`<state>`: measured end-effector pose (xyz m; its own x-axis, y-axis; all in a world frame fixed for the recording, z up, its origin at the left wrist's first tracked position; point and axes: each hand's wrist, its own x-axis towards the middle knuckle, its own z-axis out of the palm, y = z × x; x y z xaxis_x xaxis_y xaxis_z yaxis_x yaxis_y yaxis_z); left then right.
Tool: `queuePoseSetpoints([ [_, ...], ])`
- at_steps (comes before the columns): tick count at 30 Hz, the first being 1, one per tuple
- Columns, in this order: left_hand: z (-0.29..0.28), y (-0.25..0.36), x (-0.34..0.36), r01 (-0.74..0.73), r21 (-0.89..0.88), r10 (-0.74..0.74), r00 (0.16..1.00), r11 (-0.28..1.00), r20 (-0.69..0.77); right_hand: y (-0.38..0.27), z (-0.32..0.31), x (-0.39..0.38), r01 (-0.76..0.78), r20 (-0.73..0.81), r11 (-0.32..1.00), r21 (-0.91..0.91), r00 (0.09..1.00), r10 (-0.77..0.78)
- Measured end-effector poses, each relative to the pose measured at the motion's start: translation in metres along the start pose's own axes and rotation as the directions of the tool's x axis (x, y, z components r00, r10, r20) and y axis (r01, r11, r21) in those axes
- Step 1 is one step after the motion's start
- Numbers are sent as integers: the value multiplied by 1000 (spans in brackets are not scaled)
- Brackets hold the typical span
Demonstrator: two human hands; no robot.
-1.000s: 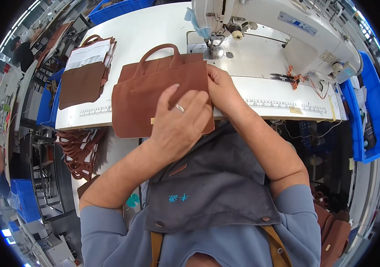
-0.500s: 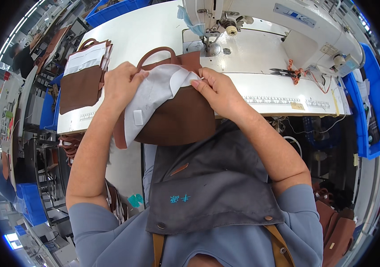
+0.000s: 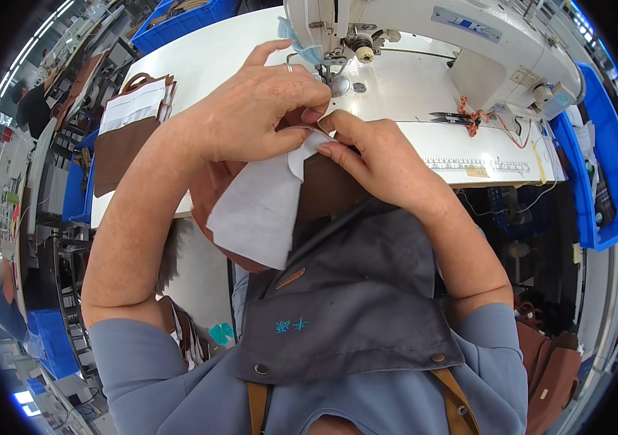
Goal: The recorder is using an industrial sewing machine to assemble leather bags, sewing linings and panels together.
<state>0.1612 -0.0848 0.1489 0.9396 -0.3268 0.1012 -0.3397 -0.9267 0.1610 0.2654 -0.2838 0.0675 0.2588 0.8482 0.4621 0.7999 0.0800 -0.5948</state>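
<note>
The person's left hand (image 3: pixel 269 109) and right hand (image 3: pixel 378 156), close together, pinch the folded reddish-brown, white-backed leather-look bag panel (image 3: pixel 258 210) hanging below them, its long axis pointing down-left.

White sewing machine (image 3: pixel 519 54) on counter (image 3: pixel 207 61), upper right | pale blue cloth (image 3: pixel 309 54) hanging beside its needle end | black snips (image 3: pixel 448 117) near orange cord (image 3: pixel 473 116) | ruler strip (image 3: pixel 497 166) along counter's front edge | blue bin (image 3: pixel 613 235), far right | second blue bin (image 3: pixel 178 32), upper left | co-worker in black (image 3: pixel 32 107), far left | turquoise scrap (image 3: pixel 220 334), lower left
</note>
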Motion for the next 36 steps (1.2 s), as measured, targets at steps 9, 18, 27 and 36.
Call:
queuePoseSetpoints([
  [9, 4, 18, -28, 73, -355, -146, 972, 932, -183, -16, -14, 11, 179, -90, 979, -96, 978, -188],
  [18, 1, 44, -47, 191, -354, -287, 926, 915, -244, -25, -11, 17, 194, -37, 976, -103, 979, -198],
  [27, -4, 55, -54, 236, -373, -335, 914, 897, -229, -33, -16, 7, -202, 29, 896, 396, 978, 208],
  [36, -10, 79, -57, 246, -430, -379, 888, 869, -258, -43, -27, -5, -142, -47, 898, 416, 983, 178],
])
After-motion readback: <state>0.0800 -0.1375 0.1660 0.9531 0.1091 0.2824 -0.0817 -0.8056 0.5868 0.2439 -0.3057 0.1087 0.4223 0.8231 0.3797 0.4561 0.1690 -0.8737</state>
